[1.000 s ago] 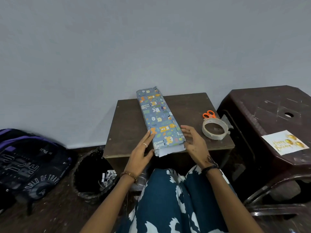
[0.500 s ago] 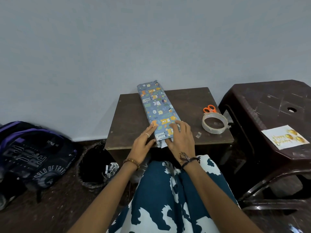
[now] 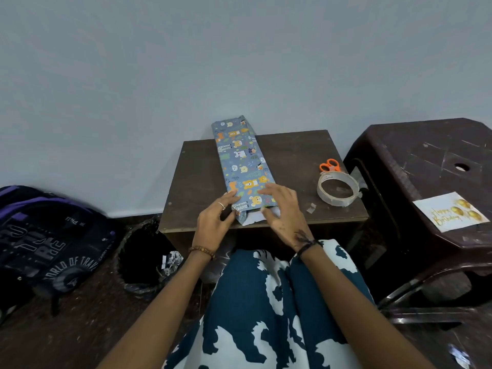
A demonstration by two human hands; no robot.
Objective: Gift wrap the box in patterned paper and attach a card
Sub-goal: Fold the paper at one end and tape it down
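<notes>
- The long box (image 3: 243,166), covered in blue paper printed with cartoon animals, lies lengthwise on the small brown table (image 3: 298,155), its far end past the table's far edge against the pale wall (image 3: 186,62) and its near end close to the near edge.
- At the near end the paper is not closed: a flap with its white underside (image 3: 253,219) sticks out toward the person.
- The left hand (image 3: 214,222) rests at the near left corner of the box, fingers fairly straight, fingertips touching the top of the paper and the thumb against the left side; it wears 1 ring and a beaded bracelet.
- The right hand (image 3: 282,211) lies over the near right part of the box, fingers spread and loosely extended on the paper, the thumb down by the white flap; whether it pinches the flap I cannot tell.
- A roll of clear tape (image 3: 337,191) sits on the right side of the table, with orange-handled scissors (image 3: 329,165) just beyond it and touching it.
- A small cut piece of tape (image 3: 310,208) lies near the table's near right edge.
- The card (image 3: 450,211), white with gold "Happy Birthday" lettering and gold balloons, lies on the dark plastic stool (image 3: 426,155) to the right, well apart from the box.
- On the floor to the left are a black bin (image 3: 145,251) with scraps in it and a dark backpack (image 3: 42,235) with purple trim.
</notes>
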